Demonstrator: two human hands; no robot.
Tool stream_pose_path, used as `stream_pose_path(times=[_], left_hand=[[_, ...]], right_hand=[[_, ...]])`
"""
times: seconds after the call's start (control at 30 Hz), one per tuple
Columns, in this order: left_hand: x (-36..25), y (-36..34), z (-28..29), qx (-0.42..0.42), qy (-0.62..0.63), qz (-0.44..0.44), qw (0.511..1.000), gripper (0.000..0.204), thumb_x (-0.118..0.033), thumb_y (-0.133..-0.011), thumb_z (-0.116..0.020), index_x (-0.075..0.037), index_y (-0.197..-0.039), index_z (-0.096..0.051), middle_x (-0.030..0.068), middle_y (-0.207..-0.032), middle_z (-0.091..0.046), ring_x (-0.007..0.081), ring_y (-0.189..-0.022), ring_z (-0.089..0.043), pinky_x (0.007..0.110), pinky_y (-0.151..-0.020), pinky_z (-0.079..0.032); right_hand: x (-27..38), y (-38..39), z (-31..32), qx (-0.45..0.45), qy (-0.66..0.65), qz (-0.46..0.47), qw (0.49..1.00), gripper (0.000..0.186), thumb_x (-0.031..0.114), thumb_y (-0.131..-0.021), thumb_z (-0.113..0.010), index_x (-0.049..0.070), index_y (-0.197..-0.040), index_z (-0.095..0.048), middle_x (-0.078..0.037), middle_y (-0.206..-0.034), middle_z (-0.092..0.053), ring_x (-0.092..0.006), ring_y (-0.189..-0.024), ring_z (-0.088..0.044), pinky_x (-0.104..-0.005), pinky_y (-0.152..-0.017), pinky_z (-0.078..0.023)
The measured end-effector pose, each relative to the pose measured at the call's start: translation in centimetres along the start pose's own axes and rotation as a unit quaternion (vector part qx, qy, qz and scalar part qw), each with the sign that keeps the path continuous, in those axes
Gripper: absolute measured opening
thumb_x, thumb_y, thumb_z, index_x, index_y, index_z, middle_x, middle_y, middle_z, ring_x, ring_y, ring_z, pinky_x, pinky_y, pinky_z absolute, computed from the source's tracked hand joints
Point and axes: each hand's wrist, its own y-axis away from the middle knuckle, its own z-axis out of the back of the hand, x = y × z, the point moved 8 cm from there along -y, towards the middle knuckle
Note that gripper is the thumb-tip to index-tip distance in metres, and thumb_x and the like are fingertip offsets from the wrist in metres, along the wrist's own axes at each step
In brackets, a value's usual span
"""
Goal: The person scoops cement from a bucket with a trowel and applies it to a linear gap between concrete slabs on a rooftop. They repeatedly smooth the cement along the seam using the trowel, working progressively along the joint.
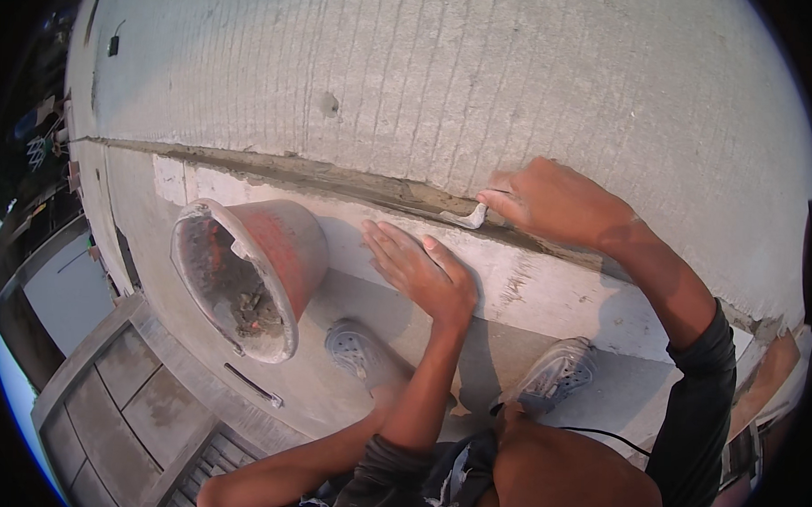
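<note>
My right hand [551, 200] is closed on a small bent, whitish hand tool [465, 218], whose end sits in a long, narrow groove [372, 187] lined with grey-brown material beside grooved concrete [466, 77]. My left hand [419, 267] lies open, fingers outstretched, on a pale strip [565, 304] running along the near side of the groove. Left of it sits a worn orange bucket [294, 254], coated in grey, with its opening tilted toward me and lumpy grey residue inside.
My feet in light clogs [554, 375] [349, 350] are below my hands. A long tool [249, 382] lies below the bucket. A small dark object [114, 45] is at the upper left. A paneled concrete structure [155, 410] fills the lower left.
</note>
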Motion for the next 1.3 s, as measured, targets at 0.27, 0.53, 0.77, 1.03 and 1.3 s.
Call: stream_pose_path(times=[0.27, 0.53, 0.77, 1.03, 1.3], left_hand=[[0.0, -0.1, 0.0, 0.016, 0.007, 0.009, 1.0, 0.07, -0.032, -0.112, -0.033, 0.01, -0.165, -0.014, 0.0311, -0.174, -0.011, 0.0483, -0.161, -0.009, 0.062, -0.128, -0.008], [0.0, 0.2, -0.3, 0.01, -0.001, 0.013, 1.0, 0.069, -0.033, -0.112, -0.031, 0.01, -0.165, -0.017, 0.028, -0.174, -0.014, 0.0442, -0.162, -0.01, 0.058, -0.129, -0.007], [-0.1, -0.1, 0.0, 0.015, 0.005, 0.008, 1.0, 0.07, -0.032, -0.111, -0.032, 0.01, -0.165, -0.015, 0.0293, -0.174, -0.012, 0.0455, -0.162, -0.008, 0.058, -0.129, -0.006], [-0.6, 0.0, 0.2, 0.02, 0.015, 0.002, 1.0, 0.069, -0.029, -0.111, -0.033, 0.01, -0.165, -0.013, 0.0309, -0.174, -0.01, 0.0468, -0.162, -0.007, 0.063, -0.128, -0.006], [-0.8, -0.2, 0.5, 0.016, 0.01, -0.001, 1.0, 0.069, -0.028, -0.111, -0.033, 0.011, -0.164, -0.015, 0.0311, -0.174, -0.011, 0.0477, -0.162, -0.009, 0.063, -0.127, -0.007]], right_hand=[[1.4, -0.7, 0.8, -0.032, 0.038, 0.012, 0.999, 0.042, 0.037, -0.108, -0.052, 0.003, -0.106, -0.076, -0.023, -0.084, -0.073, -0.0402, -0.077, -0.071, -0.0483, -0.076, -0.055], [2.6, -0.7, -0.8, -0.021, 0.036, 0.052, 0.998, 0.043, 0.039, -0.11, -0.05, 0.004, -0.107, -0.074, -0.021, -0.084, -0.074, -0.0385, -0.079, -0.073, -0.0467, -0.081, -0.057], [3.1, -2.0, 0.6, -0.05, 0.056, 0.032, 0.997, 0.046, 0.038, -0.109, -0.051, -0.001, -0.097, -0.074, -0.023, -0.083, -0.072, -0.0406, -0.081, -0.073, -0.0485, -0.075, -0.057], [3.9, -4.0, -1.2, -0.033, 0.014, 0.063, 0.997, 0.047, 0.037, -0.108, -0.053, -0.003, -0.094, -0.074, -0.026, -0.08, -0.07, -0.0411, -0.079, -0.072, -0.0495, -0.074, -0.056], [5.3, -6.8, -1.2, -0.051, 0.033, 0.059, 0.996, 0.045, 0.039, -0.108, -0.054, -0.001, -0.104, -0.077, -0.024, -0.08, -0.072, -0.04, -0.072, -0.071, -0.0479, -0.071, -0.056]])
